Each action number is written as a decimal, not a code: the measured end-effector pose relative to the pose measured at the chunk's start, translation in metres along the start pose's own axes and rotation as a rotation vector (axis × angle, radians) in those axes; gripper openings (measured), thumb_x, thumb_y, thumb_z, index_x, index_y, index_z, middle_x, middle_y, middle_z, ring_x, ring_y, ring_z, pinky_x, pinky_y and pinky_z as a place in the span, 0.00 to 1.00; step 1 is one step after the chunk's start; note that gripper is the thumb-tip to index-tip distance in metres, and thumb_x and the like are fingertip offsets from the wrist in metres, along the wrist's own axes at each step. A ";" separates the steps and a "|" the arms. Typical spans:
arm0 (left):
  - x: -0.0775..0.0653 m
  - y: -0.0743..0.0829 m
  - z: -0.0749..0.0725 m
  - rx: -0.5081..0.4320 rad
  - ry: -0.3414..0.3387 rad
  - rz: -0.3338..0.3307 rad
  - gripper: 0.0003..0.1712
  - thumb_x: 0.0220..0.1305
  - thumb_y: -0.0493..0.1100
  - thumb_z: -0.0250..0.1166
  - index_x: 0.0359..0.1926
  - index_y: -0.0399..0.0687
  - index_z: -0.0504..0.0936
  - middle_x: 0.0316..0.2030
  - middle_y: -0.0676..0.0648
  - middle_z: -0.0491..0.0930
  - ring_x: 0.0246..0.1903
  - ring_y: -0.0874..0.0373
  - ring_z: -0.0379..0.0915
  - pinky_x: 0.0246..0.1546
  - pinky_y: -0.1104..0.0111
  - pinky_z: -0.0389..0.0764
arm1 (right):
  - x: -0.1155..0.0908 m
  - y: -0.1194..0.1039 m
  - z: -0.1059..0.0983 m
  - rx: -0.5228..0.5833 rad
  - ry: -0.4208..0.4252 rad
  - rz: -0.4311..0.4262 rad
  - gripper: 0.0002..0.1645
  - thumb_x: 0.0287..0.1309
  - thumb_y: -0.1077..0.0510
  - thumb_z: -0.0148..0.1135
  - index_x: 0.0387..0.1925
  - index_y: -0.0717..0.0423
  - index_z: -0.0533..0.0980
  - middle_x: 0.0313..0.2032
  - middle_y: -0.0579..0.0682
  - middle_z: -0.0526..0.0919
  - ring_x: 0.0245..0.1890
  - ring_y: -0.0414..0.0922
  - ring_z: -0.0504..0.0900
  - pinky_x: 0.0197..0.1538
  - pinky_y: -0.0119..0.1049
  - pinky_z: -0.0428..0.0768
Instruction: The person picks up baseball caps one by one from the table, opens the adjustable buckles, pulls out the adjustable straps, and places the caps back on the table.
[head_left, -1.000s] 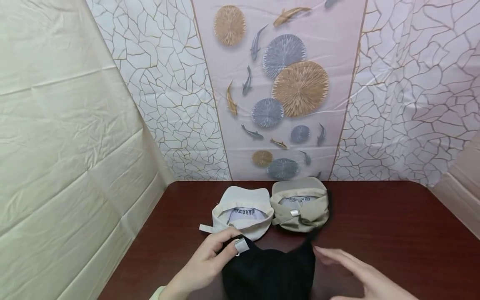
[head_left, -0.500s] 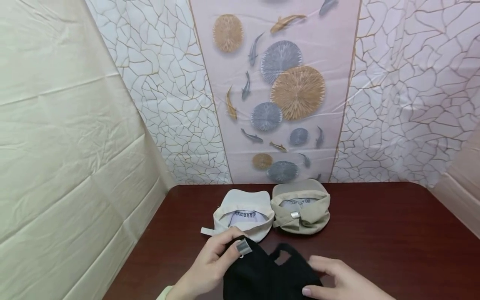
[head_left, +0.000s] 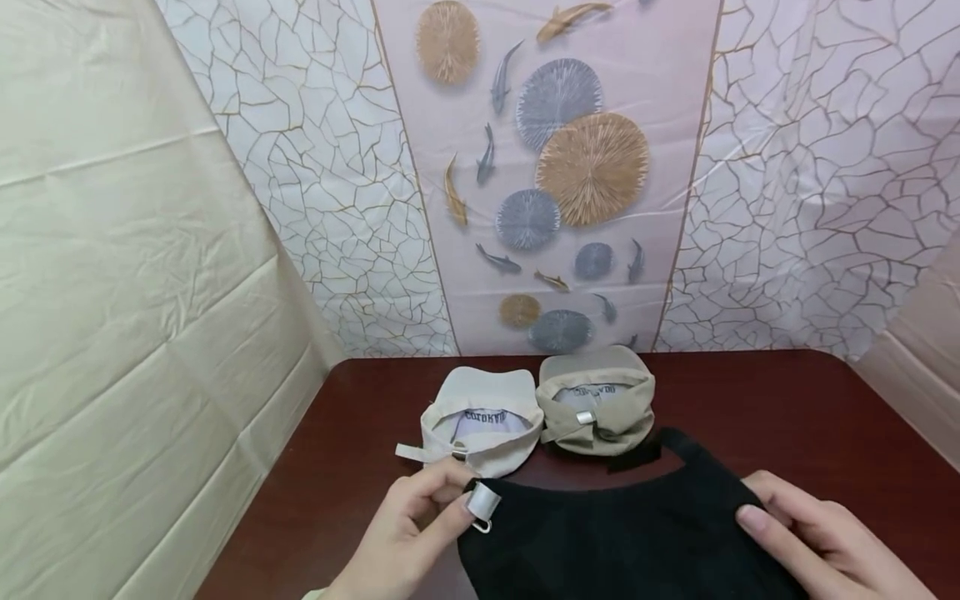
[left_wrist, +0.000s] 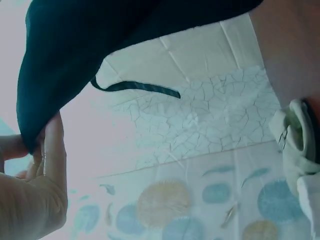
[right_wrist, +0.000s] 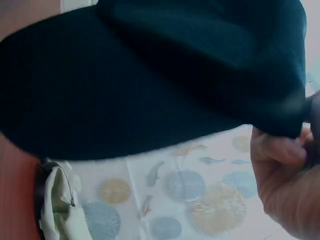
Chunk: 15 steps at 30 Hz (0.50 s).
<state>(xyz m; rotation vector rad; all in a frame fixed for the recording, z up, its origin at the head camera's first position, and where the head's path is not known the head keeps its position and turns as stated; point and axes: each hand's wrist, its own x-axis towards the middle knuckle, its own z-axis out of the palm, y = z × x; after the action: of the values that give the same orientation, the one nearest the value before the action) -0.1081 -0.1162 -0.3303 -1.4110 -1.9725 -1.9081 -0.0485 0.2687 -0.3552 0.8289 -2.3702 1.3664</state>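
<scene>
A black cap [head_left: 622, 533] stretches between my two hands, its opening edge pulled wide. My left hand [head_left: 408, 529] pinches one end of that edge, right by a silver buckle [head_left: 483, 502]. The other end is held by my right hand [head_left: 828, 533], thumb on top. From there a loose black strap [head_left: 637, 457] trails toward the beige cap [head_left: 597, 404]. The right wrist view shows the cap's wide brim [right_wrist: 75, 105]. Beyond my left hand lies a white cap [head_left: 480, 421], upside down, lettering inside it.
The two lighter caps lie side by side on the dark red-brown table [head_left: 757, 417]. A patterned cloth with fish and round shapes [head_left: 592, 171] hangs behind the table. A cream cloth [head_left: 150, 333] borders the left side.
My right hand has taken hold of the black cap's edge and moved right, spreading its opening. The loose strap has swung out behind. My left hand keeps its grip by the buckle.
</scene>
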 end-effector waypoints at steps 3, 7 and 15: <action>0.003 -0.006 -0.001 0.031 0.001 -0.122 0.07 0.72 0.28 0.55 0.46 0.38 0.77 0.26 0.39 0.79 0.26 0.65 0.72 0.26 0.67 0.77 | 0.007 -0.001 0.003 -0.021 0.003 0.172 0.15 0.74 0.70 0.46 0.46 0.49 0.74 0.24 0.40 0.77 0.21 0.39 0.76 0.23 0.32 0.72; 0.009 -0.032 -0.005 0.077 -0.006 -0.344 0.05 0.76 0.37 0.56 0.44 0.40 0.77 0.28 0.44 0.81 0.23 0.61 0.78 0.26 0.62 0.83 | 0.027 0.017 0.012 -0.048 -0.055 0.382 0.08 0.78 0.55 0.48 0.47 0.49 0.75 0.30 0.45 0.80 0.28 0.41 0.79 0.30 0.34 0.76; -0.009 -0.122 -0.006 0.267 -0.164 -0.611 0.03 0.73 0.37 0.59 0.38 0.44 0.76 0.25 0.53 0.81 0.18 0.61 0.79 0.21 0.66 0.82 | 0.033 0.107 0.040 0.052 -0.343 0.586 0.16 0.75 0.47 0.52 0.46 0.56 0.74 0.26 0.50 0.76 0.18 0.43 0.72 0.23 0.39 0.74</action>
<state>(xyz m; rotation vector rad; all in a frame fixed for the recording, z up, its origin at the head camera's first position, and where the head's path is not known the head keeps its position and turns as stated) -0.1810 -0.1037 -0.4279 -0.9935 -2.8623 -1.6374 -0.1379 0.2644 -0.4330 0.4096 -3.0192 1.5968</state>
